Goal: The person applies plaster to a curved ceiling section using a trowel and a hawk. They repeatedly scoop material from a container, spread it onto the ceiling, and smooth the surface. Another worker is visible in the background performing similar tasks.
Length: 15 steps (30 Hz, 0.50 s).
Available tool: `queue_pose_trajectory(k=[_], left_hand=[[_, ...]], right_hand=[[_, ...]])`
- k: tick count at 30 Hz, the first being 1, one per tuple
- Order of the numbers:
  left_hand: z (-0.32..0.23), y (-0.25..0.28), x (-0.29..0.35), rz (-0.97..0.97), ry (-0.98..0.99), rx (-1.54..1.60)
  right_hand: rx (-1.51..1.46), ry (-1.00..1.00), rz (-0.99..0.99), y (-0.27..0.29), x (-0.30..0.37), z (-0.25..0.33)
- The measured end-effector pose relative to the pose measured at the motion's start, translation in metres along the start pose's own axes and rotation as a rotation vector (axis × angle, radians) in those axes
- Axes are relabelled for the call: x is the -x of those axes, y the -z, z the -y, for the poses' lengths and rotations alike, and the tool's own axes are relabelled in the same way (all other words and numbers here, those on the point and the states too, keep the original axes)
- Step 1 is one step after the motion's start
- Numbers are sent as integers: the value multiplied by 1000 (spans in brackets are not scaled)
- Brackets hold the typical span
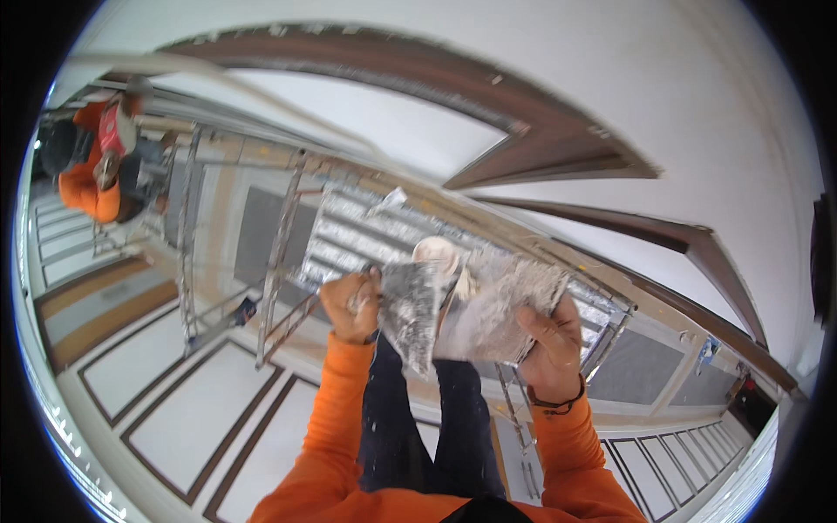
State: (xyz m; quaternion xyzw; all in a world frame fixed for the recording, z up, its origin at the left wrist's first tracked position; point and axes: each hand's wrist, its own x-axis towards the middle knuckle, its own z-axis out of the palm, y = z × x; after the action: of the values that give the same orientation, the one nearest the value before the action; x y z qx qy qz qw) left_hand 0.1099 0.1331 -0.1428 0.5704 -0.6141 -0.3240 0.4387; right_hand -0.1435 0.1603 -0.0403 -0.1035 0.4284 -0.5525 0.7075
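Observation:
My left hand point(350, 305) is closed round the handle of a wide putty knife point(410, 314), its broad blade streaked with white plaster. In my right hand point(554, 342) is a flat plasterer's board point(497, 318), gripped by its right side with the thumb on top. Pale, rough plaster coats the board. The blade is at the board's left edge; I cannot tell whether they touch. Just beyond them, a whitish bucket point(434, 251) is partly hidden by the board. It is on the slatted, plaster-spattered scaffold platform point(338, 234) in front of my legs.
Scaffold frames point(279, 253) rise to the left, and a scaffold rail point(621, 324) lies to the right. Brown trim point(384, 63) runs along the white surface ahead. Another person in orange point(91, 196) is at the far left. Framed white panels point(196, 418) lie below.

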Motion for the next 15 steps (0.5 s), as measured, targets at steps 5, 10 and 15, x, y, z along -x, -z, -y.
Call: queue_pose_trajectory(k=[5, 10, 15], left_hand=[[-11, -1, 3, -11, 227, 78], [-46, 14, -17, 136, -50, 250], [-115, 34, -64, 544, -497, -42]], right_hand=[[-148, 117, -92, 19, -7, 9], [-205, 223, -205, 33, -6, 16], [-267, 308, -267, 42, 5, 22]])
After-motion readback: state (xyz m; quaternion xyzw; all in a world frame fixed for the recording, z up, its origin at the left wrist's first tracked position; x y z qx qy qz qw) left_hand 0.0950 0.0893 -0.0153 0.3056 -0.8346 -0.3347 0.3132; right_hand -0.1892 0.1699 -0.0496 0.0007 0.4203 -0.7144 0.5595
